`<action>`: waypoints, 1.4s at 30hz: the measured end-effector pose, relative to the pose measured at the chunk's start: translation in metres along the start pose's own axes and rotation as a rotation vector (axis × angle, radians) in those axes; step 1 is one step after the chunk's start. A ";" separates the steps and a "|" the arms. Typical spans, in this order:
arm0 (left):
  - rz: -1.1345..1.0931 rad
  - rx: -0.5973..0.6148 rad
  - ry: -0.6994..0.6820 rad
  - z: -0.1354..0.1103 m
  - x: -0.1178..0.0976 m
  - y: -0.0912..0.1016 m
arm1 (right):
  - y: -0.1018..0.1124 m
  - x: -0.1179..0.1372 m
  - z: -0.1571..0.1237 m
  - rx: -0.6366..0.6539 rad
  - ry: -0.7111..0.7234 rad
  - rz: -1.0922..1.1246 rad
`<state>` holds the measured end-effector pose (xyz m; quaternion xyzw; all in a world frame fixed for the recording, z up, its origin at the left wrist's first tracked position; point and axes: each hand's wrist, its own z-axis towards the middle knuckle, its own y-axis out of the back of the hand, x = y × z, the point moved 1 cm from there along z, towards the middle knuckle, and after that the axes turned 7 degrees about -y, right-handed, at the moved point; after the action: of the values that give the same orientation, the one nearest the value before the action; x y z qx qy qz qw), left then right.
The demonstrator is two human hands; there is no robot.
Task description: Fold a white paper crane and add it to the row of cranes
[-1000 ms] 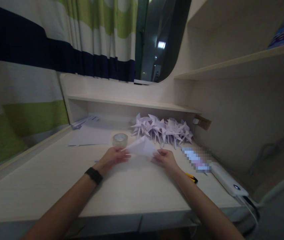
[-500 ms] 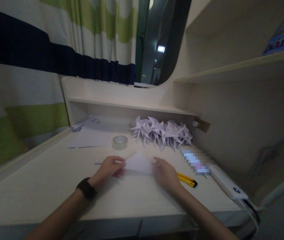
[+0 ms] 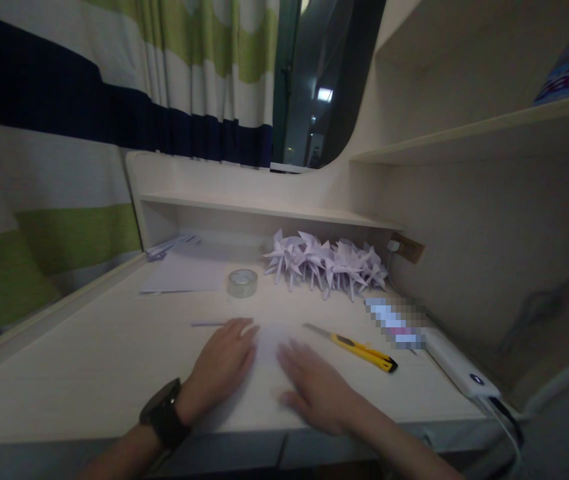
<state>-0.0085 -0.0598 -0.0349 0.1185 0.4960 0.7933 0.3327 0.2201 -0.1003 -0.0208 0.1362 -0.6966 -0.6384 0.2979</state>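
Paper [image 3: 270, 343]: white sheet, laid flat on tabletop [image 3: 89, 347] near front edge, at 6 o'clock from tape [image 3: 242, 282].
Left hand [image 3: 224, 365] laid on its 9 o'clock side; right hand [image 3: 314, 390] on 4 o'clock side, blurred.
Fingers of both stretched out flat, palms down; nothing gripped.
Knife [image 3: 359, 347] noted at 3 o'clock, apart from paper. Folded pile [image 3: 327, 263] at 1 o'clock.
Judged: paper light, thin, limp, easily creased, likely to slide on smooth tabletop. Best pinched lightly at free corner or edge.

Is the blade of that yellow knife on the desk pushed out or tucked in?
Out. On the yellow knife, a bare grey blade sticks out of the handle, pointing left.
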 end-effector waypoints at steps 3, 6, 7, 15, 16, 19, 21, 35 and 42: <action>0.026 0.118 -0.233 0.000 -0.017 -0.019 | -0.001 0.001 0.001 0.005 0.011 0.018; 0.019 0.217 -0.236 -0.002 -0.021 -0.037 | 0.001 0.001 -0.001 0.030 0.007 0.036; 0.018 0.239 -0.227 -0.002 -0.021 -0.040 | 0.001 0.001 -0.003 0.044 -0.001 0.039; 0.017 0.274 -0.231 -0.004 -0.021 -0.033 | 0.001 -0.014 -0.031 0.013 -0.060 0.043; 0.017 0.275 -0.231 -0.004 -0.021 -0.033 | 0.001 -0.016 -0.034 0.003 -0.068 0.045; 0.018 0.281 -0.236 -0.005 -0.021 -0.034 | 0.002 -0.022 -0.045 -0.010 -0.101 0.043; 0.015 0.288 -0.241 -0.005 -0.020 -0.033 | 0.003 -0.026 -0.052 -0.020 -0.122 0.044; 0.000 0.198 -0.320 0.050 -0.032 -0.037 | 0.002 -0.072 -0.047 -0.352 -0.208 0.026; -0.045 0.140 -0.316 0.048 -0.037 -0.031 | 0.022 -0.110 -0.037 -0.377 -0.356 -0.011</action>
<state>0.0571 -0.0411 -0.0332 0.2533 0.4943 0.7205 0.4151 0.3324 -0.0644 -0.0257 -0.0325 -0.6058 -0.7726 0.1871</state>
